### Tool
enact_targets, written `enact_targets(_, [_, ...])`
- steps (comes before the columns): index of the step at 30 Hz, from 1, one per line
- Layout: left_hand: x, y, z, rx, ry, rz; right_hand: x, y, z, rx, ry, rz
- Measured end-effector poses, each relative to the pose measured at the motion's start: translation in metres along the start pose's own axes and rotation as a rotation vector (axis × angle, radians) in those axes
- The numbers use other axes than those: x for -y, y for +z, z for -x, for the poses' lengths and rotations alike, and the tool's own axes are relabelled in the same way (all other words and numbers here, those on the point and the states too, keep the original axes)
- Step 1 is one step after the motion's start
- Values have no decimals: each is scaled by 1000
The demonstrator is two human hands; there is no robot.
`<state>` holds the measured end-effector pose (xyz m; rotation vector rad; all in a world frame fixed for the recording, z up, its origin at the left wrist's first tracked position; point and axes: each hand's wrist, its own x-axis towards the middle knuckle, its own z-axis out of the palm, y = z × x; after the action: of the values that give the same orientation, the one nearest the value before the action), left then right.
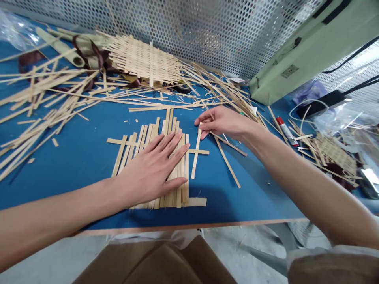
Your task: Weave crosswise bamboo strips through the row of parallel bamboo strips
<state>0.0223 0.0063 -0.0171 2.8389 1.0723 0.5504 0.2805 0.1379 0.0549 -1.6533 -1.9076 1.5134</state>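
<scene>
My left hand (151,169) lies flat with its fingers spread on a bed of parallel bamboo strips (180,173), which a crosswise strip (198,151) passes through. My right hand (223,122) pinches the top end of a single loose bamboo strip (196,152), which stands just right of the bed and lies across the crosswise strip. Two more loose strips (227,162) lie under my right wrist. A partly woven bamboo mat (143,59) rests at the back of the blue table (74,157).
Heaps of loose bamboo strips (44,98) cover the table's left and back. A bamboo tube (59,45), a red-capped glue tube (287,131) and a small woven piece (337,154) lie about. A perforated metal panel (207,31) rises behind. The table's front edge (189,227) runs below my arms.
</scene>
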Motion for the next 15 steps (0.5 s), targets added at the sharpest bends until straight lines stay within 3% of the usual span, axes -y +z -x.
enact_targets(9, [0,2,2,28,5,-18,10,11,10,60,3,7])
enact_targets(15, [2,3,2,-12,16,16,9,24,18,84,-5,-10])
